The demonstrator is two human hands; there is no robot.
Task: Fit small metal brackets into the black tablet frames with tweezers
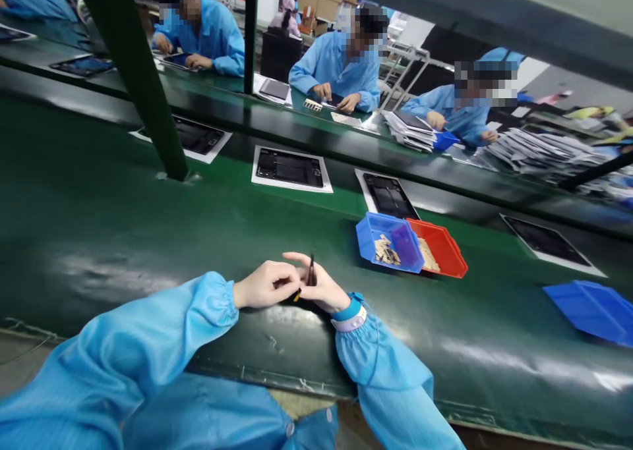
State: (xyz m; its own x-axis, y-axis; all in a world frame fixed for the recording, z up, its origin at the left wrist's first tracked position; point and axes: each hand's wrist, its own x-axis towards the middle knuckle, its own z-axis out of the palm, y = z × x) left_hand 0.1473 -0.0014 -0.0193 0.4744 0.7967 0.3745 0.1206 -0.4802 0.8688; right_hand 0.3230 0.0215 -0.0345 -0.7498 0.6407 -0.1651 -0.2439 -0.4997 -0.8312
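Note:
My left hand (267,284) and my right hand (324,288) meet over the green bench, fingertips close together. In my right hand is a pair of dark tweezers (312,271), which points upward between thumb and fingers; its index finger stretches out to the left. The fingers of my left hand are pinched together. Right by both sets of fingertips shows a small black and yellow piece (297,296). It is too small to name, and its lower part blends into the dark bench. I cannot tell whether the left fingers alone hold it.
A blue bin (364,242) and a red bin (452,252) with small tan pieces stand right of my hands. Tablet-like black housings (289,168) lie on white sheets along the line. A blue tray (593,308) sits farther right. A green post (133,74) rises at left; co-workers sit opposite.

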